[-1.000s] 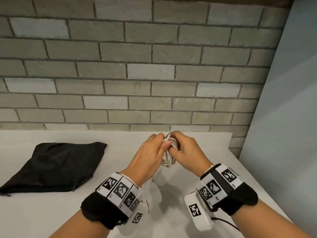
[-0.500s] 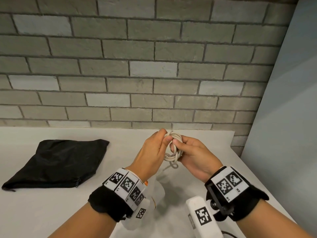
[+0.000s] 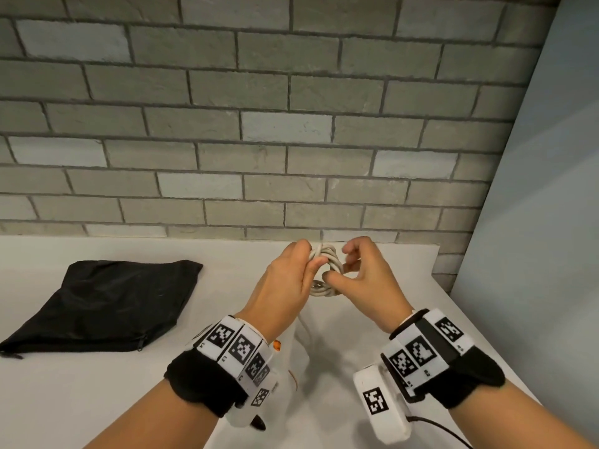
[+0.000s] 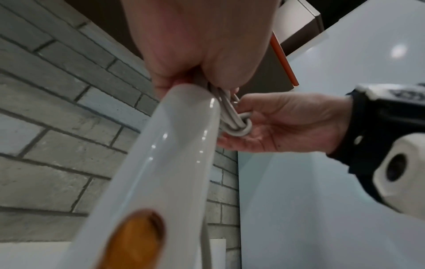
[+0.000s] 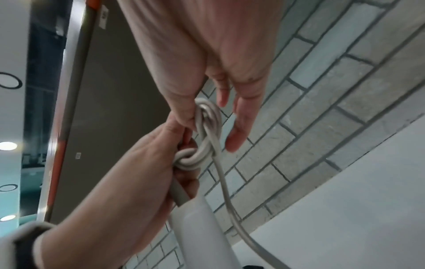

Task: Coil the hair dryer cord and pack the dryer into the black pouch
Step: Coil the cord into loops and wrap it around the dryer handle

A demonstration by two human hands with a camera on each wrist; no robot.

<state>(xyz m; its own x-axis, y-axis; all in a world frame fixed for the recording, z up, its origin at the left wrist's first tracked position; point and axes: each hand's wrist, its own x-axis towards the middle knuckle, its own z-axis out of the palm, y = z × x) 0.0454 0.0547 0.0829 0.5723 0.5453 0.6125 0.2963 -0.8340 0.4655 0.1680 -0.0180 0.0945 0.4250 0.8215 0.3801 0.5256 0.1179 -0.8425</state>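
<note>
A coil of white cord point(image 3: 327, 270) hangs above the table between my hands. My left hand point(image 3: 309, 256) grips its left side, thumb over the loops. The dryer's white handle point(image 4: 161, 163), with an orange button point(image 4: 135, 240), hangs below that hand and is mostly hidden under my left wrist in the head view. My right hand point(image 3: 342, 267) has its thumb against the coil point(image 5: 202, 142), and its fingers point(image 5: 236, 131) stand loosely spread just off the loops. A free length of cord point(image 5: 230, 200) drops from the coil. The black pouch point(image 3: 103, 303) lies flat at the left, zipper toward me.
The white table point(image 3: 372, 319) ends at a grey brick wall point(image 3: 291, 124) close behind the hands. A pale blue panel point(image 3: 534, 222) stands along the table's right edge.
My right hand's fingers have let go of the coil and spread, leaving the thumb on it. The left hand still holds the coil in about the same place.
</note>
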